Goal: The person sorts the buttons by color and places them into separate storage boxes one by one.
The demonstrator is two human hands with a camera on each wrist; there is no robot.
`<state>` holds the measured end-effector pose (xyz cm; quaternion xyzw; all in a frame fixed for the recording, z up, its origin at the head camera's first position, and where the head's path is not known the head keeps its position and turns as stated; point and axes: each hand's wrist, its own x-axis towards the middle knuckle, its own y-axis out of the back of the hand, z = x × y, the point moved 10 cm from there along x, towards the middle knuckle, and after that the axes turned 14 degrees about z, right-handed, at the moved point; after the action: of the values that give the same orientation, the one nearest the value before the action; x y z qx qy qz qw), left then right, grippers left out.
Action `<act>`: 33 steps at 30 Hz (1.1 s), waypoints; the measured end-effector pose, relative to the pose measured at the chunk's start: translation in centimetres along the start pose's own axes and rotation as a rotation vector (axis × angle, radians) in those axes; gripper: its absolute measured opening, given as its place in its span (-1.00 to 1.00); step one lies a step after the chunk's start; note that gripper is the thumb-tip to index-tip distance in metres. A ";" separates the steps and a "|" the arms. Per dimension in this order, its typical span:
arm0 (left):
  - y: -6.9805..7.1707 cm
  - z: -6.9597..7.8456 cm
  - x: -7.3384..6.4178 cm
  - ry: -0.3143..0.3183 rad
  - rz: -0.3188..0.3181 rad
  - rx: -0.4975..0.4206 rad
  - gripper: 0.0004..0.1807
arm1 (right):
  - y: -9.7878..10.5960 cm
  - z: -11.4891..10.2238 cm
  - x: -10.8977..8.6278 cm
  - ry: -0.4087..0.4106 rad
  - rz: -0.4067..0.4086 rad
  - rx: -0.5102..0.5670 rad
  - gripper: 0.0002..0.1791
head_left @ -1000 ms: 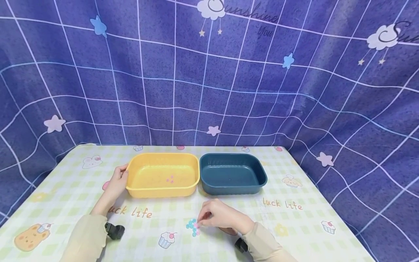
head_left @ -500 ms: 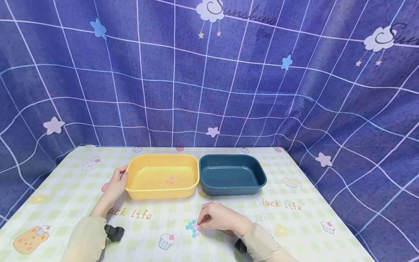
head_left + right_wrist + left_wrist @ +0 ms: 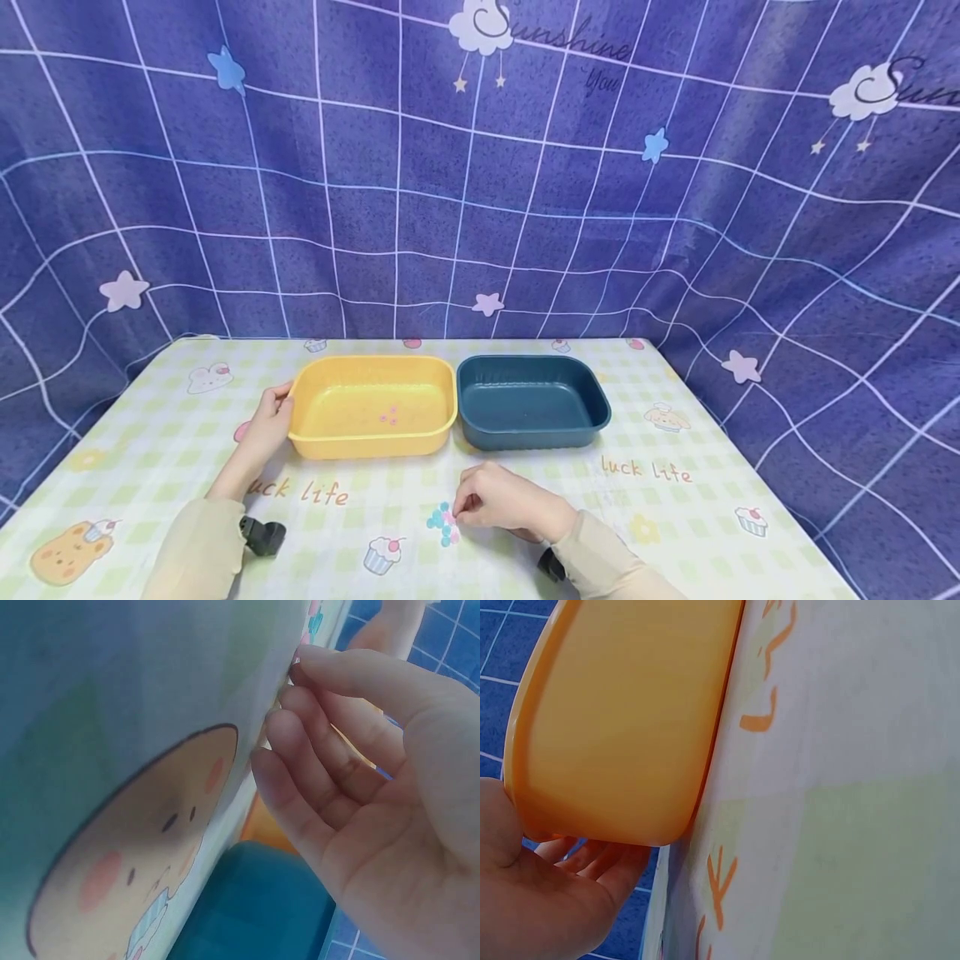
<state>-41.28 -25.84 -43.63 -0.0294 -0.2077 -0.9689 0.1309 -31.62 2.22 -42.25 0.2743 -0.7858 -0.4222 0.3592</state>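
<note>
My left hand grips the left end of a yellow plastic bin; in the left wrist view its fingers curl around the end wall. A few small pink beads lie on that bin's floor. In front of the bins is a small cluster of turquoise and pink beads on the tablecloth. My right hand is at the cluster's right side, thumb and index fingertips close together at the cloth. Whether a bead is between them I cannot tell. Its other fingers bend loosely in the right wrist view.
A dark teal bin stands right beside the yellow one, to its right. The checked tablecloth carries printed cupcakes, animals and lettering. Behind the table hangs a blue curtain with a white grid. A small black device sits at the left wrist.
The right hand's fingertips stay by the beads, with only slight shifts at the cluster. The left hand keeps its grip on the yellow bin. The head view has tilted up slightly.
</note>
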 end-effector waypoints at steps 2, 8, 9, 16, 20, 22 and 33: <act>0.0 0.0 0.0 -0.002 0.003 0.006 -0.41 | 0.1 -0.1 0.0 0.016 0.007 -0.008 -0.94; 0.0 -0.1 0.1 -0.011 0.012 0.007 -0.41 | 0.0 -0.2 0.0 0.013 0.002 -0.005 -0.96; 0.1 -0.1 0.1 -0.012 0.014 0.007 -0.41 | 0.0 -0.2 0.1 0.015 -0.001 -0.004 -0.96; 0.1 -0.3 0.2 -0.010 0.024 0.011 -0.41 | 0.0 -0.6 0.2 0.035 -0.010 -0.019 -0.95; 0.0 -0.2 0.1 -0.009 0.008 0.003 -0.40 | -0.1 -0.7 0.2 0.045 -0.011 -0.027 -0.95; 0.0 -0.2 0.1 -0.007 0.006 0.008 -0.40 | -0.1 -0.7 0.2 0.055 -0.009 -0.031 -0.95; 0.0 -0.3 0.2 -0.016 0.003 -0.001 -0.40 | -0.3 -0.6 0.3 0.063 0.000 -0.036 -0.95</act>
<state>-41.47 -25.99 -43.90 -0.0378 -0.2083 -0.9685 0.1309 -31.25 1.59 -42.13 0.2810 -0.7663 -0.4276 0.3885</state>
